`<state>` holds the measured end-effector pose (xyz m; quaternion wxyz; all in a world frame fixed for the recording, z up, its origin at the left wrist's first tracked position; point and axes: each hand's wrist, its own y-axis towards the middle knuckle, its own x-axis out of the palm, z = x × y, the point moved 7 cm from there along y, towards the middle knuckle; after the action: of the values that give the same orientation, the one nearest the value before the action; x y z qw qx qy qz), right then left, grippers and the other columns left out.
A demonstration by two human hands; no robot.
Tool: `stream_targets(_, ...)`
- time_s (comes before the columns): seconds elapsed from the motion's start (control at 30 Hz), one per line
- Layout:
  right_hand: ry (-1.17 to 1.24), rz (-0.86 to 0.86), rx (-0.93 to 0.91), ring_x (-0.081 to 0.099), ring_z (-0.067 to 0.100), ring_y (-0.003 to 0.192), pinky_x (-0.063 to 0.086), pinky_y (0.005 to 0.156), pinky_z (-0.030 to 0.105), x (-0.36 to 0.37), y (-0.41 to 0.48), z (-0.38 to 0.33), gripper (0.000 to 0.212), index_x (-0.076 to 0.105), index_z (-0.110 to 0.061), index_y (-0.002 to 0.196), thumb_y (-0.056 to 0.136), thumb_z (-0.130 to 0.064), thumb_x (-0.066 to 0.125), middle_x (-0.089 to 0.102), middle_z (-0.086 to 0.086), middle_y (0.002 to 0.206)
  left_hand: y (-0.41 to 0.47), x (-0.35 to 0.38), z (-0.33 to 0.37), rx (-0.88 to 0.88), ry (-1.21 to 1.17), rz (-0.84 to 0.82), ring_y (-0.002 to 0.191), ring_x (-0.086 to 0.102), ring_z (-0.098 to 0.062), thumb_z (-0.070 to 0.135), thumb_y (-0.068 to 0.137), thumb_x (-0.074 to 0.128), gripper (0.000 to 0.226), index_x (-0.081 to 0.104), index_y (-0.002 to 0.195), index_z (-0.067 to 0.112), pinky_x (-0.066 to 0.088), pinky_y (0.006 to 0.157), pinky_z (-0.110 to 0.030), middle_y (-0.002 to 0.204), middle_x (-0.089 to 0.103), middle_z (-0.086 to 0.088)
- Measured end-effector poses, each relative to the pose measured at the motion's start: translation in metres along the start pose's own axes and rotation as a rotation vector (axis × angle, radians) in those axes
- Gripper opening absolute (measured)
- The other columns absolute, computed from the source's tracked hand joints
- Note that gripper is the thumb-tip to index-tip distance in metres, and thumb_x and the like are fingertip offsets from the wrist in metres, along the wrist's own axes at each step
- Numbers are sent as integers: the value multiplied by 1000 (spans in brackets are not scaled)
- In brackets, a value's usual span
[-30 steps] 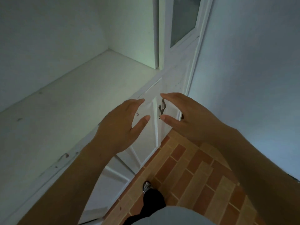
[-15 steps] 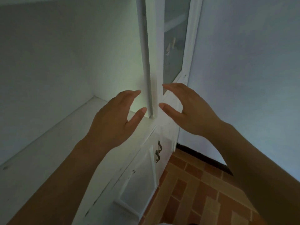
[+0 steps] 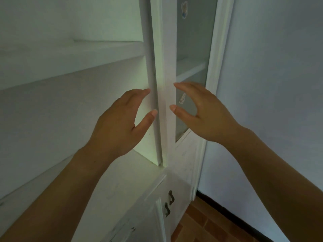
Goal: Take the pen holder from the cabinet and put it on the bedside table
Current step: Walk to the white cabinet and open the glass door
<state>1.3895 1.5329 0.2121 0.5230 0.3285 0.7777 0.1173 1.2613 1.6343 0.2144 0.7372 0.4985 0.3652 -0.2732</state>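
A tall white cabinet fills the view, with an open shelf bay on the left and a glass-paned door on the right. My left hand is raised in front of the open bay, fingers spread and curved, holding nothing. My right hand is held up in front of the glass door, also open with thumb and fingers apart. The two hands face each other on either side of the cabinet's upright post. No pen holder is in view.
A white shelf crosses the open bay above my left hand. Lower cabinet doors with dark metal handles sit below. A pale wall rises on the right, over a brick-patterned floor.
The view has tilted up from the floor and lower doors to the cabinet's upper shelves. Both hands rose with it, keeping the same open, facing pose.
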Motion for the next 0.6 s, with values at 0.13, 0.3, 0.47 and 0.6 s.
stream_targets(0.13,27,28,-57,36,17,130,31,105,35,-19,17,-2,55,32,-27,137,88,-49,44,35,-5,145,13,-11,15,21,43,46,124,41,-14,56,87,29,58,30,138,30,34,89,-26,143,38,6)
stream_targets(0.3,49,55,-122,34,15,131,29,103,31,-38,34,-6,56,32,-28,137,87,-50,44,34,-6,146,30,-28,35,27,87,113,124,41,-15,58,86,27,59,29,138,31,36,91,-30,143,37,6)
stream_targets(0.47,69,102,-186,36,11,128,29,100,26,-62,47,-8,54,33,-27,137,88,-48,46,37,-6,143,48,-49,51,23,105,174,128,38,-15,60,84,26,62,29,139,32,33,100,-35,145,36,6)
stream_targets(0.6,79,128,-224,36,8,125,27,94,20,-77,59,-9,53,34,-27,136,89,-47,47,39,-7,141,64,-66,57,30,125,210,126,40,-16,60,84,27,62,29,139,30,34,99,-37,144,36,5)
